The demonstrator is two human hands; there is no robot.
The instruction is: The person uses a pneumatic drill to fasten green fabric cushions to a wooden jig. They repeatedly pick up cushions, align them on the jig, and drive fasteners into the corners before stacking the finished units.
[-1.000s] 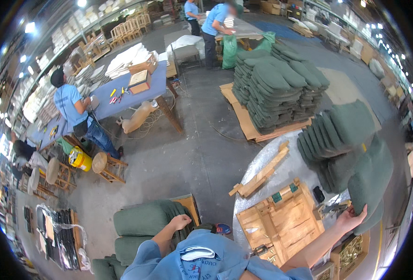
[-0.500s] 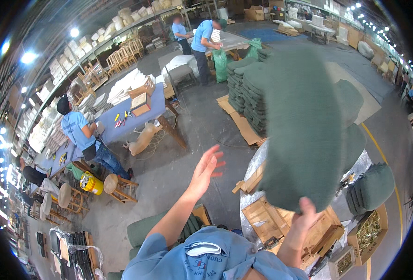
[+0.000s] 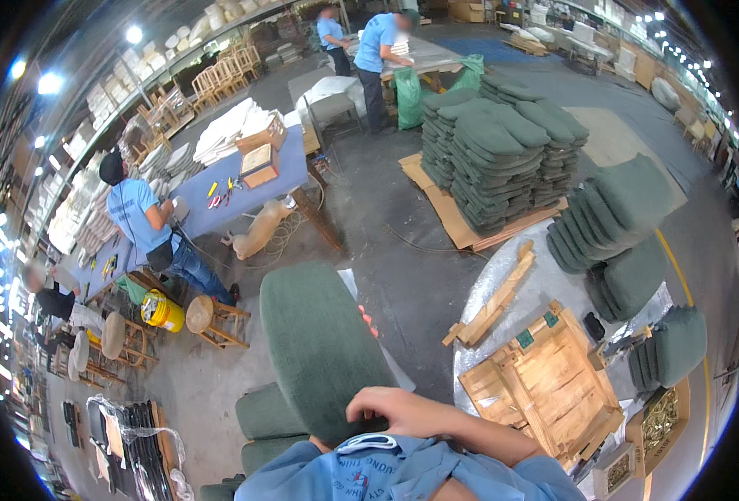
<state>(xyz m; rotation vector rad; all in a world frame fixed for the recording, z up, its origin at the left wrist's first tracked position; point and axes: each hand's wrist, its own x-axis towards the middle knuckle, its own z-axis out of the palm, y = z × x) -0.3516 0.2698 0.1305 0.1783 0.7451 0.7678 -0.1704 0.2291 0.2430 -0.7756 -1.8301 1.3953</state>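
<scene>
A dark green upholstered seat cushion stands tilted in front of my chest, its fabric face toward me. My left hand supports it from behind; only its fingertips show, curled by the right edge, and the rest is hidden. At the lower right edge of the cushion lies my right hand, its fingers bent against the fabric. Something white and flat sticks out behind the cushion; I cannot tell what it is. More green cushions lie stacked just left of me.
To my right, a wooden jig rests on a plastic-covered table beside green cushion piles. Tall cushion stacks stand on cardboard further off. A box of metal fasteners sits at right. Co-workers stand by a blue table and further back.
The cushion has come from the right, held in my right hand, to in front of my chest. My left hand has gone behind it, and my right hand is now at its lower edge.
</scene>
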